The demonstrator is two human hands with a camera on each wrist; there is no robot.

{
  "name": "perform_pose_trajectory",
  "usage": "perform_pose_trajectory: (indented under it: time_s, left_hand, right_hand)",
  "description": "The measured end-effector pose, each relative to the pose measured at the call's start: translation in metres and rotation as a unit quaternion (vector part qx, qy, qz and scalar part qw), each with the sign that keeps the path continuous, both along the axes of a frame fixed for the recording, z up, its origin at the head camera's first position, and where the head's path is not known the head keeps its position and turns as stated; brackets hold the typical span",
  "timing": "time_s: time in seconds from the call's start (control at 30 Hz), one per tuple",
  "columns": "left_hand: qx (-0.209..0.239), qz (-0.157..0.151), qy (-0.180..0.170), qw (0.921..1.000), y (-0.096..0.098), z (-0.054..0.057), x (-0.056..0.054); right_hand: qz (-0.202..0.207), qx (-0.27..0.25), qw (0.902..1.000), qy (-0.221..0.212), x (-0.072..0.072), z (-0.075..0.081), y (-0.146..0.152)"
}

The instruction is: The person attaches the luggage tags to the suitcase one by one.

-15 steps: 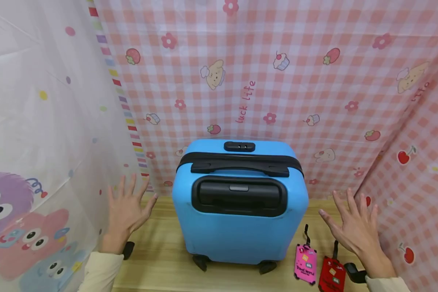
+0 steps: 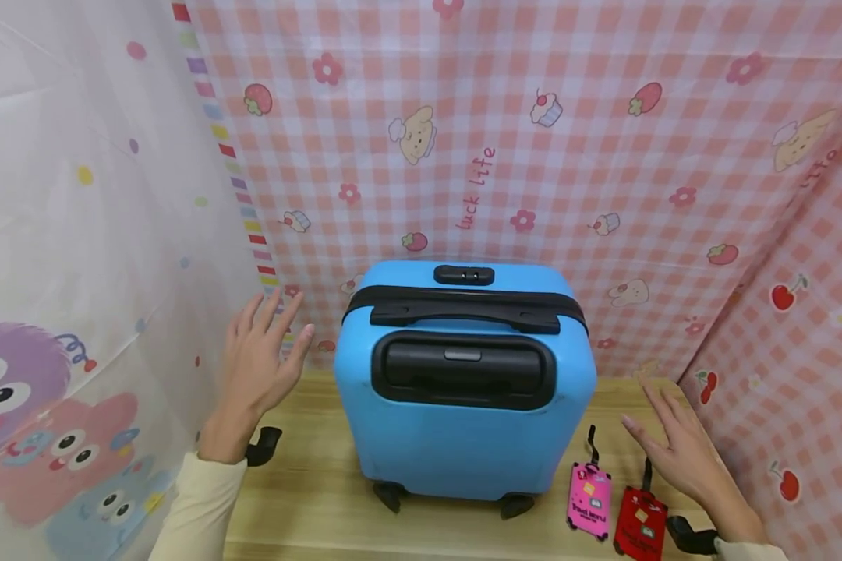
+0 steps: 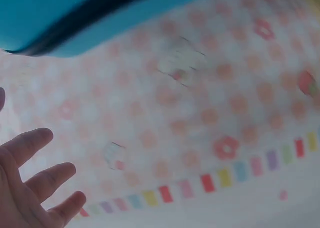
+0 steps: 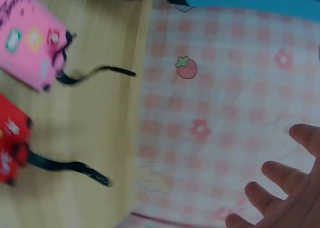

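Suitcase [image 2: 463, 389] in bright blue stands upright on its dark wheels in the middle of the wooden counter [image 2: 309, 483], its back close to the pink checked backdrop [image 2: 533, 156]. It is closed: the black zip band runs unbroken across the top, a black carry handle [image 2: 465, 313] lies flat over it, a small combination lock [image 2: 464, 274] sits behind that, and the pull handle is pushed down into its black recess [image 2: 463, 370], so nothing of the inside shows. Left hand [image 2: 261, 366] hovers in the air to the left of the case, near its upper corner but apart from it, with the fingers straight and spread and nothing held; the left wrist view shows the same spread fingers [image 3: 30, 188] against the blurred checked cloth, with the blue shell at the upper edge. Right hand [image 2: 681, 456] is lower, to the right of the case and just above the counter, palm down, its fingers likewise straight and loosely fanned, holding nothing. Just beside it, between the hand and the case's right wheel, two luggage tags lie flat on the wood side by side: a pink tag [image 2: 589, 500] nearer the case and a red tag [image 2: 640, 531] nearer the hand, each with a thin black strap pointing toward the backdrop. A translucent sheet [image 2: 63, 312] printed with cartoon monsters hangs at the left.
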State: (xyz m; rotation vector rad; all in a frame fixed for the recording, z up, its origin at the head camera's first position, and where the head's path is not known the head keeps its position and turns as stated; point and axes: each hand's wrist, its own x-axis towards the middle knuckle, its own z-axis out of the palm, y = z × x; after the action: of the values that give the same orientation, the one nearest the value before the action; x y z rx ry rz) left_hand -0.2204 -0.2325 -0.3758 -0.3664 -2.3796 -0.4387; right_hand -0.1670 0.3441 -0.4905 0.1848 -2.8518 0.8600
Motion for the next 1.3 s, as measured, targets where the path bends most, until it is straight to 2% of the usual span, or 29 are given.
perform_pose_trajectory:
  time_s: [0.17, 0.3, 0.43, 0.53, 0.77, 0.9, 1.1, 1.3]
  left_hand:
    - [0.044, -0.055, 0.017, 0.9974, 0.016, 0.013, 0.003]
    - [0.07, -0.077, 0.011, 0.9944, 0.025, 0.023, 0.004]
    - [0.083, -0.1, 0.007, 0.9915, 0.032, 0.031, 0.002]
    - [0.092, -0.116, 0.003, 0.989, 0.037, 0.036, 0.0]
    - [0.123, -0.137, -0.015, 0.9829, 0.049, 0.048, 0.0]
    - [0.14, -0.146, -0.039, 0.9786, 0.056, 0.052, 0.001]
    - [0.15, -0.177, -0.057, 0.971, 0.067, 0.053, 0.004]
    - [0.14, -0.212, -0.06, 0.9654, 0.078, 0.05, 0.006]
  right_hand:
    - [-0.001, -0.063, 0.9962, -0.061, 0.01, -0.023, 0.018]
    - [-0.021, -0.091, 0.9898, -0.107, 0.017, -0.039, 0.026]
    - [-0.045, -0.109, 0.9827, -0.143, 0.021, -0.048, 0.03]
    - [-0.062, -0.13, 0.9745, -0.172, 0.023, -0.052, 0.034]
    - [-0.108, -0.174, 0.9451, -0.255, 0.018, -0.058, 0.043]
    - [-0.124, -0.203, 0.9304, -0.279, 0.018, -0.068, 0.047]
    - [-0.153, -0.269, 0.906, -0.289, 0.024, -0.088, 0.051]
    - [-0.156, -0.312, 0.8917, -0.289, 0.03, -0.103, 0.056]
